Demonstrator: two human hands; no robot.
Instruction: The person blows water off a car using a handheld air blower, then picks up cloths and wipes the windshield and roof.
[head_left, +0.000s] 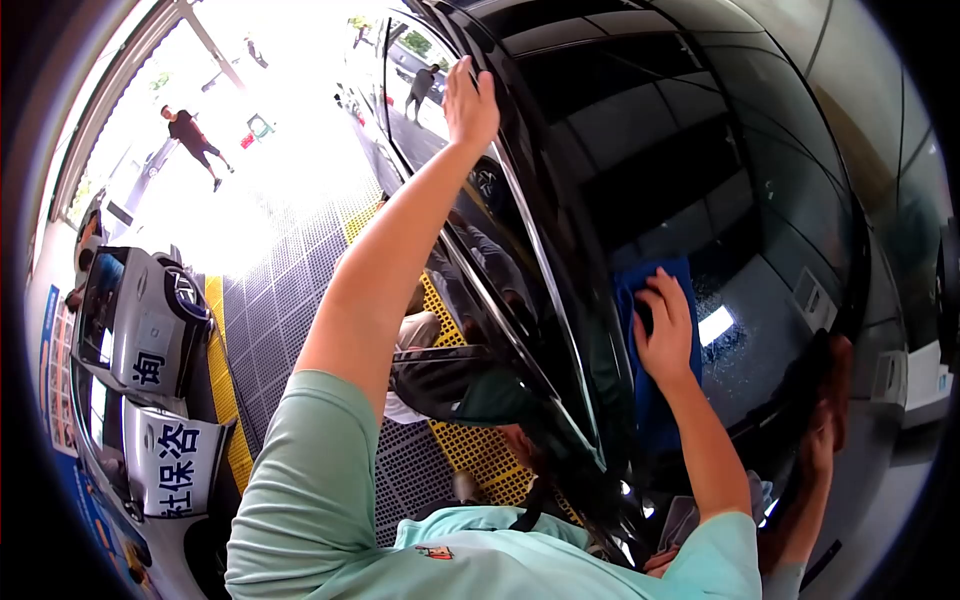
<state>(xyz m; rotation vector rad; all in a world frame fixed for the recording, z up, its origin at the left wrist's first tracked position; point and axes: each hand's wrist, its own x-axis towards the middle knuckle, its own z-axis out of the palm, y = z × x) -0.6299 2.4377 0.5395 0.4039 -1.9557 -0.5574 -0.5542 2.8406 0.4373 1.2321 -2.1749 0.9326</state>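
My left hand (470, 105) rests with its fingers spread on the upper side edge of a black car, near the side window frame. On a blue cloth (655, 410) lies my right hand (664, 330), its fingers slightly bent and apart, pressing on the cloth. The cloth is spread over the edge of the dark, glossy windshield (740, 300). Small droplets or specks show on the glass just to the right of the cloth. Below and between my arms is the car's side mirror (450, 385).
A person in dark clothes (190, 135) walks at the upper left. Silver cars (150, 320) with printed lettering stand at the left. Grey floor grating (285, 310) has yellow strips. Another person's arm (815, 490) reaches in at the lower right.
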